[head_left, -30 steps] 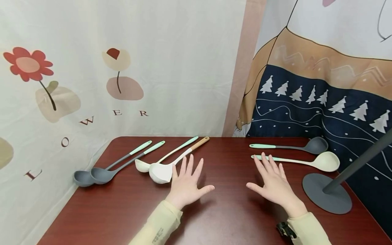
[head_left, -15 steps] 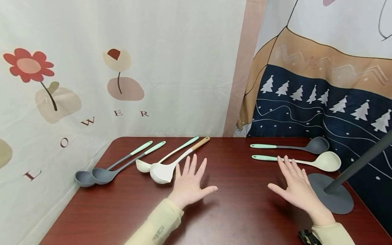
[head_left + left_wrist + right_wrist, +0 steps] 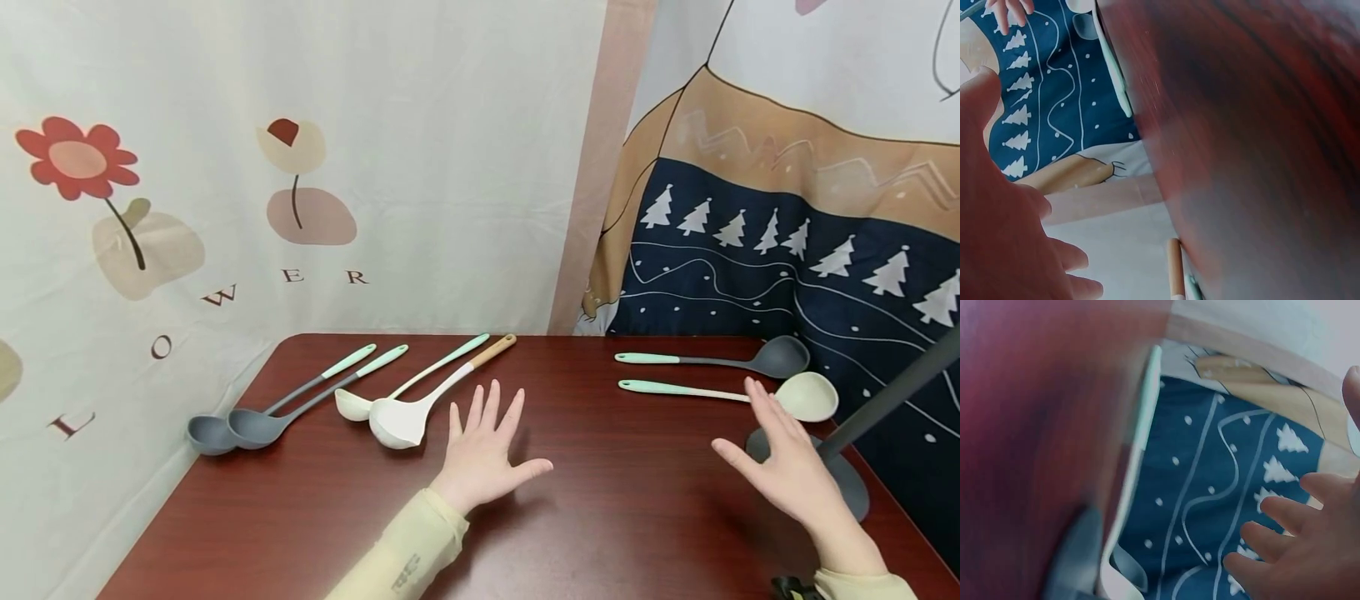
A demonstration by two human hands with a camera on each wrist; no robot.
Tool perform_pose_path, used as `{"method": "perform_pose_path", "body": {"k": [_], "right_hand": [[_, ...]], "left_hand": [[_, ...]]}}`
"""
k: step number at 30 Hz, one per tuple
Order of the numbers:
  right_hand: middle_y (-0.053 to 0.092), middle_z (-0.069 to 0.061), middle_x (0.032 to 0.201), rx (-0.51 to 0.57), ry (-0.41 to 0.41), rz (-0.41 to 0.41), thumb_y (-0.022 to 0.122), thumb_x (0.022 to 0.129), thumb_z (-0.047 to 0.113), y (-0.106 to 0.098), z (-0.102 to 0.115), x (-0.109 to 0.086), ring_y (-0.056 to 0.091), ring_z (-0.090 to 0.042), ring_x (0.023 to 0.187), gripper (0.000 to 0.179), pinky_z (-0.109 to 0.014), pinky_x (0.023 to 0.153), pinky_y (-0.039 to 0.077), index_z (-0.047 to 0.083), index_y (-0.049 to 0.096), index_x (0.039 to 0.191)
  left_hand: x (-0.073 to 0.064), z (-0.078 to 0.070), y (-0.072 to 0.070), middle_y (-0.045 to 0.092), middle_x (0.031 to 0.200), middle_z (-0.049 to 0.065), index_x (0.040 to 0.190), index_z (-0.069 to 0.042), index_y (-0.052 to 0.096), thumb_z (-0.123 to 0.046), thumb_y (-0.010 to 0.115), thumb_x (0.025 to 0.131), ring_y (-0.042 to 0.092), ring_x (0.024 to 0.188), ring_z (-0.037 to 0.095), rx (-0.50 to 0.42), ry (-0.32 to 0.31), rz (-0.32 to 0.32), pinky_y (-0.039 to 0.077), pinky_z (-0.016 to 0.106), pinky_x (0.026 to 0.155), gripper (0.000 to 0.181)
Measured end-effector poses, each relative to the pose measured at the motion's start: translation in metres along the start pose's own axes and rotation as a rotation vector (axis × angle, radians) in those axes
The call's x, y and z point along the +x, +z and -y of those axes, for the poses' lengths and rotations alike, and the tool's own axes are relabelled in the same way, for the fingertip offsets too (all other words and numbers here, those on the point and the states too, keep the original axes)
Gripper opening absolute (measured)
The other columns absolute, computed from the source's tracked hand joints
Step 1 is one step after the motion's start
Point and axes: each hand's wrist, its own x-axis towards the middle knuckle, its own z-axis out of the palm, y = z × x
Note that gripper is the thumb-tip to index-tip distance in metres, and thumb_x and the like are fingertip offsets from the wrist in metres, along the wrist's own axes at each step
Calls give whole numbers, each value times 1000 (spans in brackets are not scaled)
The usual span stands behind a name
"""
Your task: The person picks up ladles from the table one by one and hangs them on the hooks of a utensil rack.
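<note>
In the head view my left hand hovers over the table with spread fingers, holding nothing. Nearest to it lies a white ladle with a wooden handle end, beside a cream ladle with a mint handle. My right hand is also spread and holds nothing; it hovers in front of the grey stand base and partly hides it. Just beyond its fingertips lies a cream ladle with a mint handle, its neck partly covered. Behind that is a grey ladle.
Two grey ladles with mint handles lie side by side at the table's left edge. A grey pole rises slanting from the round base at the right. Printed cloths hang behind the dark red table.
My right hand has moved right, from the mint handle of the cream ladle towards its bowl and the stand. My left hand has drifted slightly right. The ladles stay in place.
</note>
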Motion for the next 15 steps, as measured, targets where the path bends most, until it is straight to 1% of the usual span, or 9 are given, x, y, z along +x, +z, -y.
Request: {"method": "perform_pose_path", "body": {"k": [3,4,5,7,9,10,12,14,15], "right_hand": [[13,-27,160,21,24,-67,67,95,32,-15,0,-4,10,-53,143,89,-76,105,9,13,8,160],[14,-26,160,21,23,-104,66,95,30,-20,0,-5,11,-51,144,88,-71,109,9,13,10,160],[17,-26,159,27,22,-145,66,95,28,-25,1,-6,12,-48,145,86,-64,114,9,13,11,160],[21,-24,159,40,19,-232,65,96,22,-34,3,-9,14,-34,149,83,-44,120,10,12,14,159],[24,-17,160,61,19,-323,64,96,16,-41,6,-10,17,-10,148,79,-24,117,11,13,17,159],[28,-12,160,84,26,-370,64,96,13,-44,8,-11,20,-1,144,77,-17,114,12,14,19,159],[31,-3,159,141,31,-452,62,96,7,-51,12,-13,25,10,137,75,-12,111,15,17,23,159],[37,4,155,206,15,-541,61,96,3,-57,15,-13,32,10,133,71,-13,111,19,17,28,157],[40,7,153,234,8,-586,60,96,2,-59,16,-14,36,7,132,69,-13,110,22,16,31,156]], "left_hand": [[0,-4,-1,8,164,14,160,-28,15,-79,52,82,0,150,34,-14,12,-4,3,66,113,101],[1,-6,-1,7,164,14,160,-28,14,-79,53,82,-1,150,34,-20,14,-3,3,66,113,101],[1,-7,-1,7,164,14,160,-28,14,-78,53,82,-1,150,34,-26,17,-1,2,66,113,101],[2,-10,-2,6,165,12,160,-29,13,-79,53,82,-2,150,33,-29,20,2,0,65,113,101],[3,-13,-3,7,165,12,160,-29,14,-78,53,82,-2,150,33,-37,29,-3,0,65,113,100],[3,-14,-4,6,165,11,160,-29,13,-79,52,82,-2,150,33,-33,31,0,0,65,114,100],[4,-17,-4,8,165,12,160,-29,14,-78,53,82,-1,150,34,-34,43,-5,1,65,113,100],[4,-19,-6,8,165,12,160,-28,15,-78,53,83,0,150,34,-40,53,-6,2,66,113,100],[5,-19,-6,8,165,12,160,-28,15,-78,53,82,0,150,34,-38,54,-1,2,66,113,100]]}}
